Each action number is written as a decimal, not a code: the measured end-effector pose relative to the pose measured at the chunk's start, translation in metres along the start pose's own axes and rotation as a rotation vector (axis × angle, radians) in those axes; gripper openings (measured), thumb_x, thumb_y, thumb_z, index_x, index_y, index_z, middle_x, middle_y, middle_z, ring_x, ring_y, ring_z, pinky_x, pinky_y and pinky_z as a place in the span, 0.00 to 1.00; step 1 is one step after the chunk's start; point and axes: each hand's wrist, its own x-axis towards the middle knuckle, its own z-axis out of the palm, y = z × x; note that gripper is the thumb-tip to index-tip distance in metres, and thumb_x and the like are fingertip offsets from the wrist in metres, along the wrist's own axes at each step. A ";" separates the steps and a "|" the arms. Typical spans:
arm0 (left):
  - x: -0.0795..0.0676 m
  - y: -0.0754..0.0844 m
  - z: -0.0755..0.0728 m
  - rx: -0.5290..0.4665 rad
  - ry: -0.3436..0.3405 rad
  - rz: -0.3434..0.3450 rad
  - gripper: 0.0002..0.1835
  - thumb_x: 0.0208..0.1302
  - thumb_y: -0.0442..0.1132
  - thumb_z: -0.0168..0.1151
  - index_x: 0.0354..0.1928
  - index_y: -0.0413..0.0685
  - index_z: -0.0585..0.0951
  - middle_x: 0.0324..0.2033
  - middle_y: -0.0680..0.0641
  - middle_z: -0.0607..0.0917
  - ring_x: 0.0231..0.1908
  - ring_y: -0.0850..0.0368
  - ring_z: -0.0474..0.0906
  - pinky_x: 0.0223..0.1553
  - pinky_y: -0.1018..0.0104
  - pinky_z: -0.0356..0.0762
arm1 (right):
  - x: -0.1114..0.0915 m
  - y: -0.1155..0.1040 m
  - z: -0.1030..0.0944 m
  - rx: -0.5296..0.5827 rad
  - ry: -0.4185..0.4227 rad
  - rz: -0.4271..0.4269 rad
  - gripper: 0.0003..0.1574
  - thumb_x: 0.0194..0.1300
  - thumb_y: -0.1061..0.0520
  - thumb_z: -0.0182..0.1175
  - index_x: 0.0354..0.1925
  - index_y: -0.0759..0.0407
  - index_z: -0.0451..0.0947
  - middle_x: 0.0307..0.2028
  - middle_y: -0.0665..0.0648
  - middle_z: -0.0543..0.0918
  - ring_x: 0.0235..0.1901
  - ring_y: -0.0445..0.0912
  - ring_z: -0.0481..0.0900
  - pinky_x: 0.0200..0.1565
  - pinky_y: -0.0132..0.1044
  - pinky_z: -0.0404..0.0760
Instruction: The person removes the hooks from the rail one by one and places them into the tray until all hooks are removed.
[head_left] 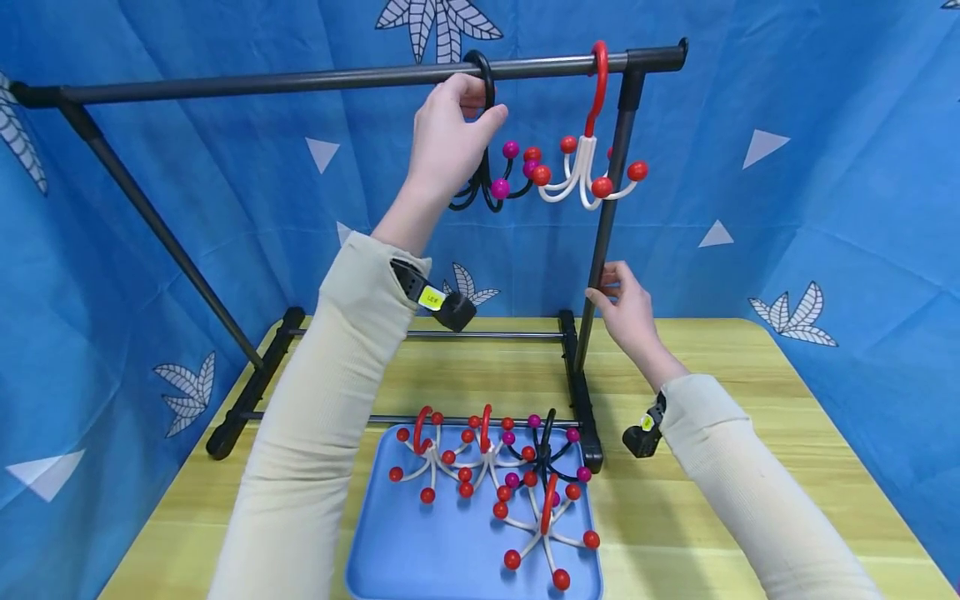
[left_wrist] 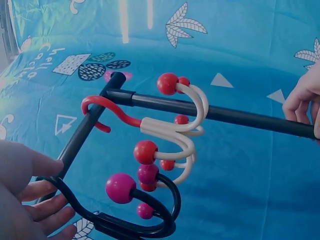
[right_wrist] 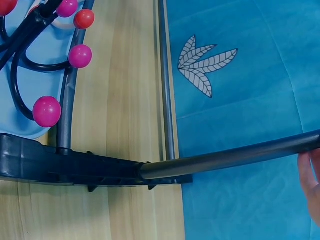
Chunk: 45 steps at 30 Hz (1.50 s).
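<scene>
A black hanger hook with magenta balls (head_left: 500, 189) hangs by its curved top from the dark top rail (head_left: 300, 82). My left hand (head_left: 450, 125) is at that hook, its fingers behind the black curve and touching it; the left wrist view shows the thumb apart from the fingers (left_wrist: 52, 207). Beside it, a white hanger hook with a red top (head_left: 587, 158) hangs near the rail's right end. Lower down, my right hand (head_left: 626, 308) grips the rack's right upright post (head_left: 609, 225) between thumb and fingers.
A blue tray (head_left: 427, 558) stands on the wooden table (head_left: 675, 500). It holds several hooks: white ones with red balls (head_left: 545, 525) and a black one with magenta balls (head_left: 545, 450). The rack's black foot (head_left: 581, 408) lies beside the tray. Blue cloth (head_left: 825, 208) hangs behind.
</scene>
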 end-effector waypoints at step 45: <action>-0.056 -0.022 -0.039 -0.227 0.089 0.114 0.12 0.61 0.35 0.57 0.47 0.40 0.76 0.43 0.45 0.80 0.45 0.59 0.74 0.45 0.65 0.73 | -0.001 0.000 0.003 0.006 0.038 -0.028 0.21 0.63 0.52 0.56 0.52 0.56 0.64 0.47 0.61 0.75 0.48 0.55 0.76 0.47 0.50 0.75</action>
